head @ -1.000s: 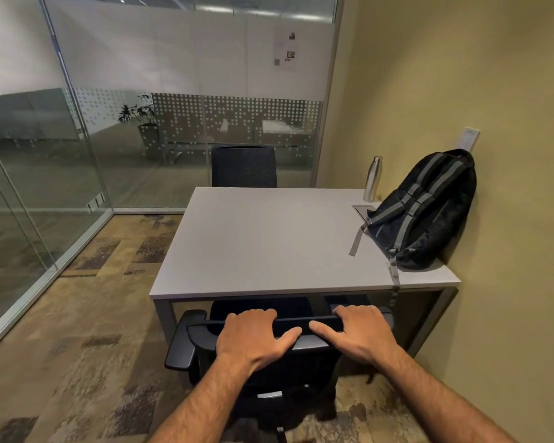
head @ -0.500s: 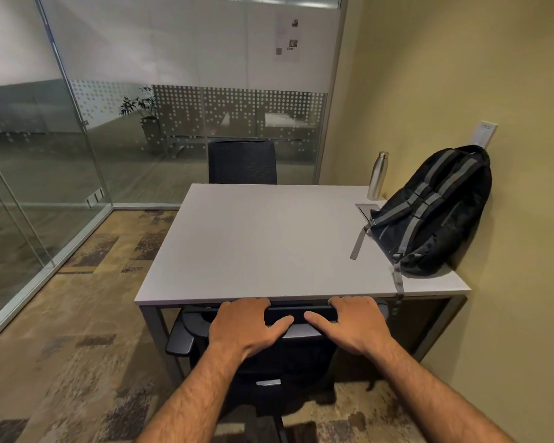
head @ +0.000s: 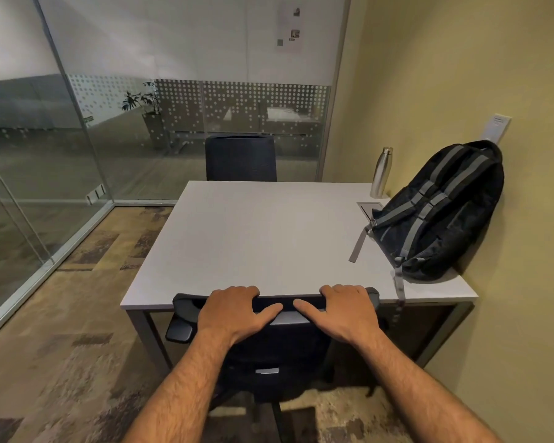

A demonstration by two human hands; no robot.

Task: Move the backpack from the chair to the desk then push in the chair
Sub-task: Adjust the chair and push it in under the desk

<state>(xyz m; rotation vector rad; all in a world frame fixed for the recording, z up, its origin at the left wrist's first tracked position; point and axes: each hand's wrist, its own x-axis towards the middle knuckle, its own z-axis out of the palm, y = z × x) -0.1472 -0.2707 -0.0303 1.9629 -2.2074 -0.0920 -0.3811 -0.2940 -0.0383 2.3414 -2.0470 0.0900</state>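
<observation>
The black backpack (head: 442, 212) with grey straps stands on the right side of the grey desk (head: 256, 238), leaning against the yellow wall. A black office chair (head: 279, 353) is directly below me, its backrest top at the desk's near edge and its seat hidden under the desk. My left hand (head: 234, 311) grips the top of the backrest on the left. My right hand (head: 343, 310) grips it on the right, fingers curled over the far side.
A steel bottle (head: 381, 172) stands at the desk's far right corner. A second black chair (head: 240, 158) sits at the far side. Glass walls (head: 77, 123) close the left and back. The yellow wall (head: 493, 75) runs along the right. Patterned carpet (head: 61, 330) covers the floor.
Both hands have pushed the chair forward. Its seat has slid under the desk and the backrest now meets the desk's near edge. The view has moved closer to the desk.
</observation>
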